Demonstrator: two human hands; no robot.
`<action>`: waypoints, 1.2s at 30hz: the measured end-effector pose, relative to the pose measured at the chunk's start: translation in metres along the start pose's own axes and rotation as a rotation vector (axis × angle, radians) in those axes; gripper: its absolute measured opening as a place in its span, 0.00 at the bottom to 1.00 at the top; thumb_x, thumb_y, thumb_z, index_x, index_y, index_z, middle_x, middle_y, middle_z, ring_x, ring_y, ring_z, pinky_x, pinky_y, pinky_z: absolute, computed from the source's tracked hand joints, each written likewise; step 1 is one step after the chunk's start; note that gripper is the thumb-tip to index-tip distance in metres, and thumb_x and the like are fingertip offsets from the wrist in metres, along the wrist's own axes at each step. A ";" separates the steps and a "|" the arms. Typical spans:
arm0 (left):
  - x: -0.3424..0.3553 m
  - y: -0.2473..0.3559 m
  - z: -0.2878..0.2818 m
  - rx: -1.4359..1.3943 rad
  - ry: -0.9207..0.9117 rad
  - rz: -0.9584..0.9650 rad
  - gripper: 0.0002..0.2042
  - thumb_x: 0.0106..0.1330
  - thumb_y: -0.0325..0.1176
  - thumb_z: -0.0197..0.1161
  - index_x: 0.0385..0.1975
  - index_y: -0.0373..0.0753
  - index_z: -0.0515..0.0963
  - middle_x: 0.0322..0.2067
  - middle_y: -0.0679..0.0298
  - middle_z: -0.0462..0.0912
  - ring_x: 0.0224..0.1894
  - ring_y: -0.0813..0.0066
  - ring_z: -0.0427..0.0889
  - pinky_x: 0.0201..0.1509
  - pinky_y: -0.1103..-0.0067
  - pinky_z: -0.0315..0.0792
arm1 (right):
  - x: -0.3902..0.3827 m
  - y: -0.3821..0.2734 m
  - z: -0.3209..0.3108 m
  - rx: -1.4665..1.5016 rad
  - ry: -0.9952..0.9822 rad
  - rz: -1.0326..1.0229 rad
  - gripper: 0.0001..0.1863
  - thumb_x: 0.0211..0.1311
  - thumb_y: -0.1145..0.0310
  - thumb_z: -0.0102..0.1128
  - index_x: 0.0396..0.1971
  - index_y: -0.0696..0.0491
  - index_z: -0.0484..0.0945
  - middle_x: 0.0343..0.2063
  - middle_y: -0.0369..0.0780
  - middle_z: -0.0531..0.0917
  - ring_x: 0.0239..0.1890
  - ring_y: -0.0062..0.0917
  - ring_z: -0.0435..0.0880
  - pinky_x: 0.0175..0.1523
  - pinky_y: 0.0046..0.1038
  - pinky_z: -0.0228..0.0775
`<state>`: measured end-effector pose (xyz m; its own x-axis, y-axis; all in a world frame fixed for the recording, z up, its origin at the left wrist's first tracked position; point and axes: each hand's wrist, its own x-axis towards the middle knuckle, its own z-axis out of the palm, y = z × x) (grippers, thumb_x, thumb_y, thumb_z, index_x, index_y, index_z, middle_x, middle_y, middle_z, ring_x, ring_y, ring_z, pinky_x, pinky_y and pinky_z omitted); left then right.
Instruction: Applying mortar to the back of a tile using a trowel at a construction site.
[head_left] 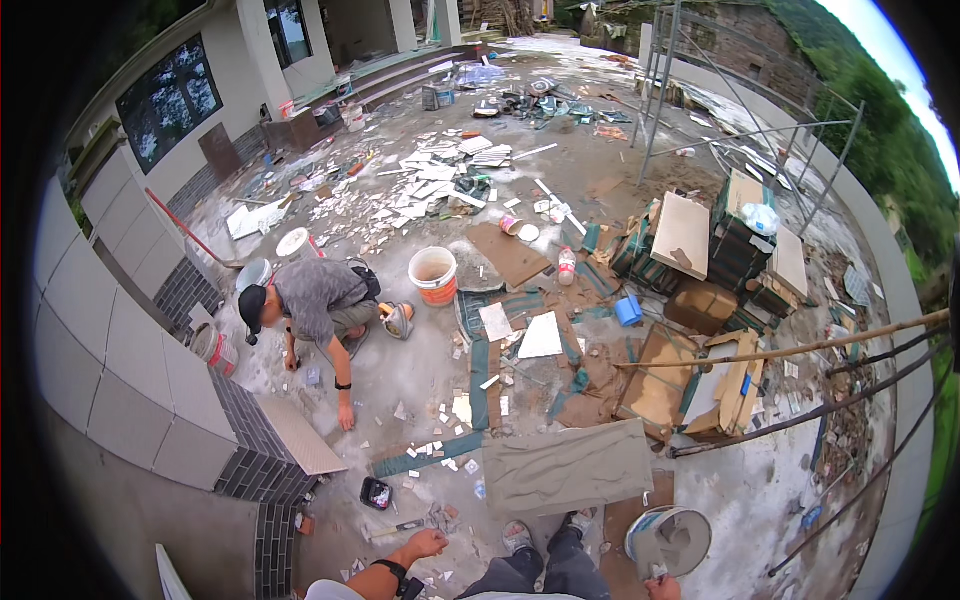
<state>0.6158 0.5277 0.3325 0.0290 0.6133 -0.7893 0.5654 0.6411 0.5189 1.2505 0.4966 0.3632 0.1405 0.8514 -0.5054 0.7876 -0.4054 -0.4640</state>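
My left hand (427,543) hangs near the lower edge with its fingers curled in and nothing visible in them. A dark watch (394,570) is on that wrist. Close by on the ground lies a tool with a light handle (398,528). My right hand (663,588) is closed at the near rim of a white bucket (706,540) holding grey mortar (680,540); what it grips is too small to make out. In front of my feet lies a large grey-brown rectangular sheet or slab (567,468) with a streaked surface.
A person (320,295) crouches at left beside the tiled wall (200,425), one hand on the ground. A white-and-orange bucket (433,277) stands beyond. Stacked tile boxes (745,250) and poles (790,352) are at right. A black tray (376,492) and tile scraps (450,165) litter the ground.
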 end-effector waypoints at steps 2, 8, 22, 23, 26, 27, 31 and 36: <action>-0.003 0.004 -0.001 0.000 0.004 -0.014 0.15 0.61 0.44 0.57 0.29 0.36 0.79 0.22 0.61 0.83 0.23 0.73 0.81 0.31 0.76 0.75 | 0.000 0.001 0.003 -0.003 -0.040 0.045 0.29 0.54 0.48 0.57 0.41 0.62 0.77 0.31 0.57 0.80 0.36 0.51 0.79 0.40 0.45 0.69; 0.001 0.017 0.001 0.014 0.006 0.013 0.15 0.61 0.43 0.57 0.31 0.35 0.79 0.23 0.61 0.83 0.24 0.73 0.81 0.31 0.77 0.75 | 0.015 -0.003 0.013 -0.088 -0.092 -0.033 0.35 0.57 0.43 0.55 0.56 0.56 0.70 0.41 0.60 0.79 0.45 0.46 0.80 0.49 0.44 0.67; 0.004 -0.006 0.012 -0.047 0.006 0.031 0.15 0.62 0.43 0.57 0.33 0.35 0.79 0.24 0.59 0.83 0.24 0.72 0.82 0.31 0.76 0.74 | 0.045 -0.001 0.022 -0.077 0.026 0.083 0.19 0.48 0.56 0.67 0.23 0.57 0.74 0.17 0.42 0.80 0.21 0.31 0.81 0.30 0.34 0.71; 0.002 -0.008 0.011 -0.049 0.013 0.015 0.15 0.61 0.43 0.57 0.33 0.35 0.78 0.24 0.59 0.83 0.24 0.72 0.82 0.31 0.76 0.74 | 0.043 0.003 0.022 -0.077 0.027 0.086 0.19 0.48 0.56 0.67 0.23 0.57 0.74 0.17 0.42 0.80 0.21 0.31 0.81 0.30 0.34 0.71; -0.002 -0.012 0.012 -0.051 0.023 -0.016 0.15 0.61 0.43 0.57 0.32 0.35 0.78 0.24 0.59 0.83 0.24 0.71 0.82 0.31 0.76 0.74 | 0.034 0.004 0.017 -0.185 0.020 0.036 0.19 0.48 0.56 0.67 0.25 0.58 0.76 0.17 0.43 0.80 0.21 0.32 0.82 0.29 0.34 0.72; -0.004 -0.011 0.013 -0.050 0.019 -0.026 0.15 0.61 0.43 0.57 0.32 0.34 0.78 0.24 0.60 0.83 0.24 0.72 0.82 0.31 0.76 0.74 | 0.029 0.006 0.018 -0.185 0.024 0.055 0.19 0.48 0.56 0.67 0.25 0.58 0.76 0.17 0.43 0.80 0.20 0.31 0.83 0.28 0.34 0.73; -0.004 0.005 0.011 -0.040 -0.013 -0.035 0.14 0.63 0.40 0.58 0.33 0.33 0.77 0.24 0.59 0.83 0.25 0.74 0.82 0.30 0.78 0.75 | 0.023 0.023 0.029 -0.086 -0.011 0.187 0.24 0.47 0.49 0.62 0.24 0.60 0.76 0.24 0.51 0.82 0.32 0.47 0.83 0.37 0.42 0.73; 0.001 0.002 0.015 -0.066 0.013 -0.025 0.14 0.62 0.42 0.58 0.33 0.35 0.78 0.24 0.60 0.83 0.24 0.74 0.81 0.30 0.78 0.74 | 0.018 0.004 0.025 -0.011 -0.118 0.235 0.21 0.49 0.55 0.65 0.27 0.61 0.75 0.18 0.45 0.80 0.23 0.33 0.84 0.30 0.35 0.74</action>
<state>0.6296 0.5225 0.3279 0.0046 0.6027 -0.7979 0.5103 0.6848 0.5202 1.2413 0.5020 0.3336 0.2503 0.6892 -0.6800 0.7481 -0.5835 -0.3160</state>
